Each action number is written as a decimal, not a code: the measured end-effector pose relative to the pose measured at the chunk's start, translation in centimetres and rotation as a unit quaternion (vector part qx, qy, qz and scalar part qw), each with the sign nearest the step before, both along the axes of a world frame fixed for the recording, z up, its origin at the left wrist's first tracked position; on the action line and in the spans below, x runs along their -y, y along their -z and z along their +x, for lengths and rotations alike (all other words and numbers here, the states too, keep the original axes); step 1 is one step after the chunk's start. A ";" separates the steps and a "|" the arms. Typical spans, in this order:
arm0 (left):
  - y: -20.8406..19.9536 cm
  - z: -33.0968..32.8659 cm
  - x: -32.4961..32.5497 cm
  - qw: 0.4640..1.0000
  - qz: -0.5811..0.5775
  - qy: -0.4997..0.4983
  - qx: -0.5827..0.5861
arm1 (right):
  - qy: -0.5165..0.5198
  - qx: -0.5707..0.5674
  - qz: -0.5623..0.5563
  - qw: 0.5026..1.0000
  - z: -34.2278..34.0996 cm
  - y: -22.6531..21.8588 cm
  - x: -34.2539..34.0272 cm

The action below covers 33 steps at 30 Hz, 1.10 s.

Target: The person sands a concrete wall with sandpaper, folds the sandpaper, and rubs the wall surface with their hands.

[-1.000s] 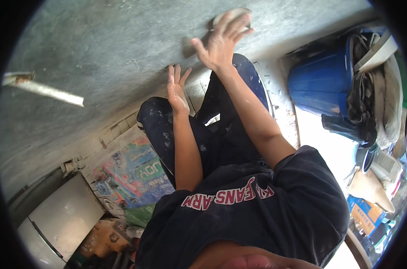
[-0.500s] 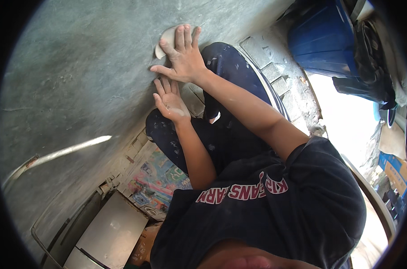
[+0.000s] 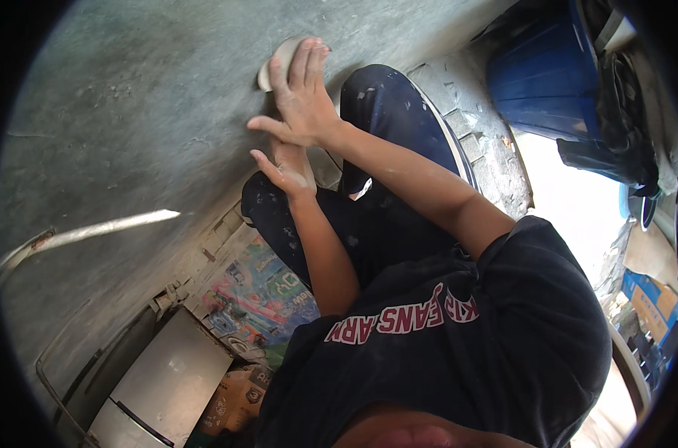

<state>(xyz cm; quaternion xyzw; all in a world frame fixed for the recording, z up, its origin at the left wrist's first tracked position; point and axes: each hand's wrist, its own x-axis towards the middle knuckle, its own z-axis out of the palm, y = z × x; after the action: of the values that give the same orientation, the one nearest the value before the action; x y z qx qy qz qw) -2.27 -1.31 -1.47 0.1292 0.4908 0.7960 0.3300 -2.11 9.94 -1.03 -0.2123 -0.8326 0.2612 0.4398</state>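
A thin, pale piece with a curved edge [image 3: 276, 67] lies against the grey, plastered-looking wall [image 3: 152, 104]; I cannot make out its kind. My right hand [image 3: 303, 108] rests flat on it, fingers stretched and thumb out to the side, covering part of it. Just below, my left hand [image 3: 288, 169] is held palm up, thumb apart. Its fingertips are hidden behind the right hand, and the palm seems empty. White dust marks both hands.
My bent knees, in dark trousers [image 3: 387, 97] spotted white, are close to the wall. A pale rod [image 3: 119, 230] sticks out at the left. Lower left are a silvery box-like thing [image 3: 171, 366] and a cardboard box [image 3: 238, 396]. A blue bin [image 3: 540, 82] stands upper right.
The fingers of my right hand have drawn closer together on the pale piece. My left hand's fingers have slipped behind the right hand. The view has shifted slightly.
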 end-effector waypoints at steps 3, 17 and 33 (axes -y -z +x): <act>-1.7 0.7 -0.4 1.000 0.005 -0.027 -0.003 | -0.111 0.111 0.304 0.940 0.2 -1.3 -0.6; -0.2 -0.5 0.0 0.999 0.016 -0.035 0.011 | -0.011 0.162 0.273 0.948 1.0 1.8 -1.2; -1.1 -0.9 0.0 0.987 0.062 -0.094 0.116 | -0.044 -0.015 0.095 0.994 0.2 2.0 2.7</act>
<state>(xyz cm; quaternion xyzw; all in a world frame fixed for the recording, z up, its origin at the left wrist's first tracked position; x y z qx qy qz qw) -3.17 -1.31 -0.42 0.0098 0.4092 0.8618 0.2996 -1.88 7.19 -3.04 -0.1292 -0.8555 0.2035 0.4583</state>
